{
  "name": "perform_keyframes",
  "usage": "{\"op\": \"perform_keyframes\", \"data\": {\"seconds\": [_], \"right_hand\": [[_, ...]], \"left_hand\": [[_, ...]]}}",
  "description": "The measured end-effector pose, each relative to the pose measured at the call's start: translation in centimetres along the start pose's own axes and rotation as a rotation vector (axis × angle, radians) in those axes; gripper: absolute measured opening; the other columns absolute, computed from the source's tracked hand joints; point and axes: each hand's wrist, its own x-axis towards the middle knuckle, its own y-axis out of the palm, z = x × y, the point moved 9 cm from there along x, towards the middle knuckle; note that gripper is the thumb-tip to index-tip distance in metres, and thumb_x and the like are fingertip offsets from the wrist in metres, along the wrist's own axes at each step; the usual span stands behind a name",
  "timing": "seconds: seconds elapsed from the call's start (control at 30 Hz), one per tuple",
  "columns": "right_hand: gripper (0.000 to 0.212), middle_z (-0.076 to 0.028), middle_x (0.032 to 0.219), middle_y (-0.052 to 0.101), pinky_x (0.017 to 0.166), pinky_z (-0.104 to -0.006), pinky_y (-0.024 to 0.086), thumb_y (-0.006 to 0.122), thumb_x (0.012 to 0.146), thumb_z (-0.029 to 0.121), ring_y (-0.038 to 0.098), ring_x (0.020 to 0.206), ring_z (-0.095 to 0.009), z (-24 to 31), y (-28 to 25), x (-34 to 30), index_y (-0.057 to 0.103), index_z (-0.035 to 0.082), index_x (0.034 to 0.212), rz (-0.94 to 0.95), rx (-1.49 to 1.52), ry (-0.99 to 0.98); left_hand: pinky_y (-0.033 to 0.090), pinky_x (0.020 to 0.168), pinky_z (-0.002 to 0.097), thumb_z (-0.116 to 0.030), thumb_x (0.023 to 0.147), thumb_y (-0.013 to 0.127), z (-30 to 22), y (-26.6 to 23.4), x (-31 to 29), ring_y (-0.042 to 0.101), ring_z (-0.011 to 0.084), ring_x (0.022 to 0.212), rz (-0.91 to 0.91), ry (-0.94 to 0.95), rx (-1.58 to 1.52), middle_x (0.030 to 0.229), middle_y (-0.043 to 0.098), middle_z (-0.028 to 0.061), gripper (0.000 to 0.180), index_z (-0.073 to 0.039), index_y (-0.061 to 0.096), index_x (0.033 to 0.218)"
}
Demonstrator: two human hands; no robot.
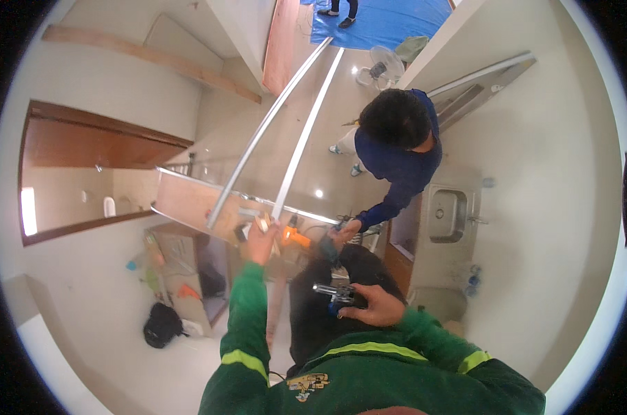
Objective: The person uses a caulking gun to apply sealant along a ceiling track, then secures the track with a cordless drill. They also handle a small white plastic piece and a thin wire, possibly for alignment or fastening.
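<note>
Metal tool (340,293), silver with dark parts, is gripped by the right hand (377,305) in front of the dark trousers (315,309). The hands are well apart: the left hand (261,243) is raised ahead, at the near end of one of two long pale strips (307,138); whether it is closed on the strip cannot be told. Both strips are laid across a wooden panel (182,197) and run out over the floor (217,149). Just right of the left hand an orange tool (297,238) is seen. The space ahead and to the right is taken up by a stooping co-worker in dark blue (405,169), whose hand (347,232) is reached in close. Farther off, a fan (387,63) is placed near a blue sheet (403,26); a sink (449,213) is set at the right, and a black bag (163,326) at the left. A yellow emblem (308,382) is carried on the green top (369,377); any lettering on it is too small to be read.
</note>
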Motion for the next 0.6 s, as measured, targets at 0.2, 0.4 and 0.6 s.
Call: {"op": "perform_keyframes", "data": {"seconds": [0.2, 0.4, 0.6], "right_hand": [[0.055, -0.018, 0.101, 0.073, 0.087, -0.0403, 0.053, 0.066, 0.105, 0.043, 0.068, 0.092, -0.027, 11.4, 8.9, 2.3, 0.06, -0.002, 0.134, 0.547, 0.231, -0.361], [0.06, -0.019, 0.115, 0.071, 0.098, -0.0422, 0.051, 0.066, 0.105, 0.043, 0.066, 0.108, -0.027, 19.8, 13.7, -1.1, 0.055, -0.003, 0.141, 0.77, 0.374, -0.631], [0.053, -0.018, 0.133, 0.069, 0.108, -0.041, 0.051, 0.072, 0.102, 0.03, 0.067, 0.123, -0.029, 17.2, 4.9, -1.9, 0.056, 0.001, 0.144, 0.404, 0.263, -0.519]], "left_hand": [[0.053, 0.088, 0.0304, -0.026, 0.098, 0.079, -12.4, 2.3, -2.7, 0.063, 0.012, 0.099, 0.31, 0.062, 0.04, 0.105, 0.067, 0.003, 0.037, -0.001, 0.064, 0.122], [0.049, 0.069, 0.0249, -0.015, 0.097, 0.08, -30.1, 11.0, -6.3, 0.06, 0.0067, 0.078, 0.505, 0.169, -0.146, 0.091, 0.063, -0.0028, 0.027, -0.008, 0.063, 0.117], [0.053, 0.081, 0.0306, -0.03, 0.09, 0.086, -30.2, 7.6, -9.5, 0.063, 0.0106, 0.09, 0.553, 0.268, 0.239, 0.098, 0.068, 0.0008, 0.04, -0.005, 0.069, 0.117]]}}
